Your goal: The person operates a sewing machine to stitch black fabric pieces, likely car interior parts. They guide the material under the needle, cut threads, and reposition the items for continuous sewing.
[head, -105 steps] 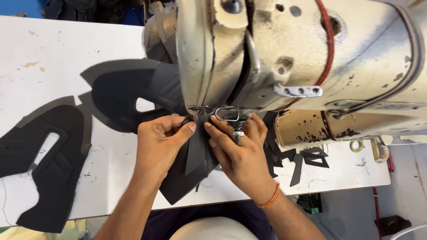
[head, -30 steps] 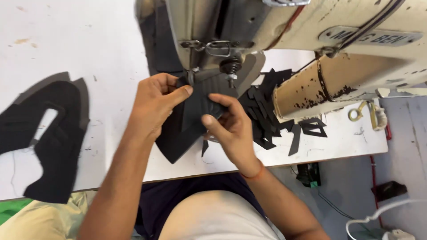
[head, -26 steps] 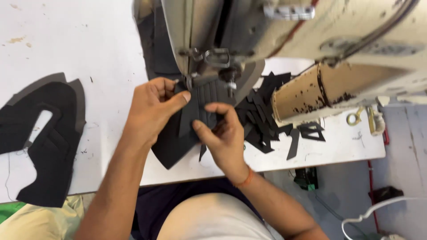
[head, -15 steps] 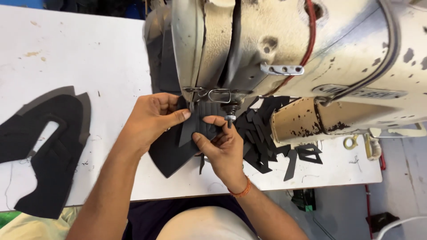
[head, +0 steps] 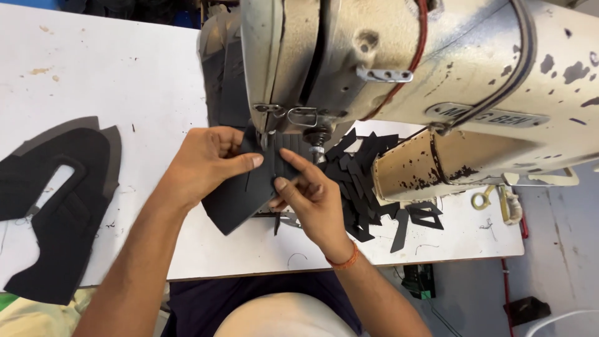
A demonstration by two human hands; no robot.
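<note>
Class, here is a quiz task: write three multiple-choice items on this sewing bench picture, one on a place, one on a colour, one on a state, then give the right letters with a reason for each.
1. Where does the stack of dark shoe-upper pieces lie?
A. left end of the white table
B. on the floor
C. on top of the sewing machine

2. What colour is the band on the right wrist?
A. blue
B. orange
C. white

3. What are the hands doing?
A. resting apart on the table
B. both pressing on the black piece under the machine head
C. lifting the machine

Answers:
1 A, the stack sits flat at the table's left end.
2 B, an orange band circles the wrist.
3 B, the left hand grips the piece's edge and the right hand presses fingers on it.
</note>
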